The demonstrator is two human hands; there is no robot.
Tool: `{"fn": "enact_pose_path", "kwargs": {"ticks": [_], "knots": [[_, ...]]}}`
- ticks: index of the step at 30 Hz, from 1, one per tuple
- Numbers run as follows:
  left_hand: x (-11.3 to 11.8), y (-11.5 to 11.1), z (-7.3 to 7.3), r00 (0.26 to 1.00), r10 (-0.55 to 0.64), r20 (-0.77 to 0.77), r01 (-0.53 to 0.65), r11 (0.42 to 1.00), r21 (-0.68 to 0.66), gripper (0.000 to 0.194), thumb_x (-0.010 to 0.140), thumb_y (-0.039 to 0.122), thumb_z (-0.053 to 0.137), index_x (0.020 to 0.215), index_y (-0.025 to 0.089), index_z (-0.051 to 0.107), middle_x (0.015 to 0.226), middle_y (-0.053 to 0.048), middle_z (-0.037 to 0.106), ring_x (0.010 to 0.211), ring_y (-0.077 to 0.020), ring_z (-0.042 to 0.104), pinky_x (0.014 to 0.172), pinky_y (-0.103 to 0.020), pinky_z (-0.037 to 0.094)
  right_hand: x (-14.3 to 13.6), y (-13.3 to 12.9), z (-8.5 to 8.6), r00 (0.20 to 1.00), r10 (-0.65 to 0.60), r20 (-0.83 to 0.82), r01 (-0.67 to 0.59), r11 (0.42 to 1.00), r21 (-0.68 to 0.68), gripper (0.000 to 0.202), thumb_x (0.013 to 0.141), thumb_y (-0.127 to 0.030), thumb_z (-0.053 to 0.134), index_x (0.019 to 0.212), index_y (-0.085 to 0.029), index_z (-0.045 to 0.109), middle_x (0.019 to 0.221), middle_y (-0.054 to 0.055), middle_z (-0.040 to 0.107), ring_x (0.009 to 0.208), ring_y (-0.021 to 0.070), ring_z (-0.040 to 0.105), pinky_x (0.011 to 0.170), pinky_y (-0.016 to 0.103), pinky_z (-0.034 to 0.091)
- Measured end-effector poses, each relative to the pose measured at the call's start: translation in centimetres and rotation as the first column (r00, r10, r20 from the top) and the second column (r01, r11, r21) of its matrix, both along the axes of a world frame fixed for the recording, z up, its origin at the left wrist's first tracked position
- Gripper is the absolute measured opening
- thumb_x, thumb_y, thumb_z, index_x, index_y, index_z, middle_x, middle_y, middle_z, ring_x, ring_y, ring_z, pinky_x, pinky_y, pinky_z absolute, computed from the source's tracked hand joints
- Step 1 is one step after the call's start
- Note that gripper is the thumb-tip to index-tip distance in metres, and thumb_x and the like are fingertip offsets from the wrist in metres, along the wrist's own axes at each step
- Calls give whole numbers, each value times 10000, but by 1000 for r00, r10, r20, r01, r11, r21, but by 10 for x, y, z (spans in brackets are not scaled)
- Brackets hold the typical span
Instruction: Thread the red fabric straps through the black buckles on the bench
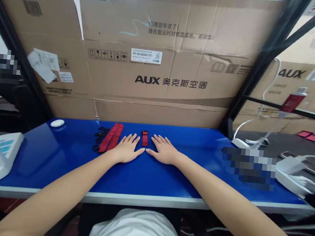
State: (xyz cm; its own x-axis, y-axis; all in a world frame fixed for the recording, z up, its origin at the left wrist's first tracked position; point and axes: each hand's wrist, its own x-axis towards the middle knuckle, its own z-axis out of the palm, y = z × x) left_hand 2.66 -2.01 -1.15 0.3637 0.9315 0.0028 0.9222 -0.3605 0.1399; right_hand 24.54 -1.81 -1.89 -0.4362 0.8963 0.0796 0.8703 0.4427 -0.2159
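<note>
My left hand (127,148) lies flat on the blue tabletop (140,179), fingers spread, holding nothing. Just to its left are long red straps (113,138), laid side by side, with several small black buckles (102,132) at their left edge. My right hand (164,150) also rests flat with spread fingers and nothing in it. Beyond the two thumbs, between the hands, a short red strap piece (144,139) with a black buckle at its far end lies on the table. Neither hand appears to touch it.
A white round object (57,123) sits at the back left, a white device (0,155) at the left edge. Power strips with white cables (293,179) are at the right. Large cardboard panels (160,92) stand behind the table. A person is partly visible far left.
</note>
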Motion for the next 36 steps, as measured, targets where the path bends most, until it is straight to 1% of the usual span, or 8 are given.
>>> {"fn": "enact_pose_path", "kwargs": {"ticks": [10,20,24,26,29,31,33,36], "knots": [[0,1,-1,1000,-2,7,2,1000,-4,894,857,737,193,1519,136,209,1590,-115,98,1469,-302,43,1170,-466,59,1,1,-1,1000,7,4,-7,1000,5,935,826,-793,141,1517,-170,240,1589,95,156,1473,291,76,1178,455,44],[-1,1,-1,1000,1,8,-1,1000,4,876,856,736,200,1516,160,224,1590,-107,102,1468,-305,49,1164,-474,81,0,1,0,1000,16,-2,-16,1000,7,926,839,-779,165,1511,-149,255,1583,114,169,1469,305,95,1179,488,64],[0,1,-1,1000,-2,-4,2,1000,4,883,855,738,201,1517,154,221,1591,-111,110,1467,-311,63,1162,-467,94,1,0,0,999,28,-30,-26,998,59,856,867,-728,259,1491,-144,312,1565,140,227,1450,344,164,1159,538,126],[2,-1,2,1000,-3,-24,4,1000,31,869,861,723,226,1511,146,238,1590,-119,126,1463,-322,95,1157,-457,116,-1,-2,2,991,116,-68,-105,984,145,742,903,-633,342,1479,-165,337,1543,140,292,1424,334,253,1138,533,205],[3,-5,12,989,122,-78,-105,975,195,798,892,631,304,1454,67,346,1550,-199,247,1427,-366,212,1119,-457,204,-4,-5,5,938,334,-93,-297,913,279,548,947,-420,405,1448,-198,392,1480,118,420,1357,268,394,1105,462,310],[0,-6,21,950,298,-98,-250,907,340,703,904,539,360,1356,9,457,1446,-266,400,1360,-396,320,1062,-466,280,-6,-5,6,913,398,-87,-357,884,302,476,948,-352,414,1400,-213,466,1429,102,491,1316,248,453,1092,439,340],[-8,-4,30,889,442,-118,-359,834,420,624,888,480,430,1263,-9,530,1328,-289,505,1284,-410,398,1006,-469,334,-5,-3,7,923,376,-84,-339,895,289,449,939,-358,435,1354,-214,525,1394,98,530,1287,253,487,1086,436,354],[-22,2,40,839,515,-175,-439,831,342,559,859,432,505,1210,1,569,1244,-279,569,1202,-399,484,947,-439,395,5,5,8,962,260,-87,-232,941,246,463,917,-382,466,1333,-196,552,1381,105,542,1275,263,502,1077,414,375]]}}
